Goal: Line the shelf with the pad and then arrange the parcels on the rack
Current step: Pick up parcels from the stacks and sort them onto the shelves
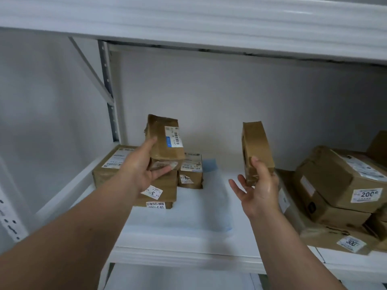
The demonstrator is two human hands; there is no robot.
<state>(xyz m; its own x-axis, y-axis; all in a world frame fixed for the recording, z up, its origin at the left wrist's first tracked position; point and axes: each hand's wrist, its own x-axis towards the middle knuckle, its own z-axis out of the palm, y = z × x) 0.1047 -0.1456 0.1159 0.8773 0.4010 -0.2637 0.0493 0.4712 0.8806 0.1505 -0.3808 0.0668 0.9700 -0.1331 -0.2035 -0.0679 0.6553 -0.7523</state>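
A white pad (199, 214) with a blue edge covers the shelf (184, 258). My left hand (142, 166) holds a small brown parcel (165, 139) with a white barcode label, tilted above a stack of parcels (159, 185) at the shelf's left. My right hand (257, 189) grips a thin brown parcel (256, 147) by its lower end and holds it upright over the middle of the pad. A small cube-like parcel (191, 172) sits behind the left stack.
Several larger brown parcels (335, 185) with numbered stickers are piled at the right end of the shelf. A white upper shelf (188, 24) hangs overhead. A grey perforated upright (109, 91) stands at the back left, with a white wall behind.
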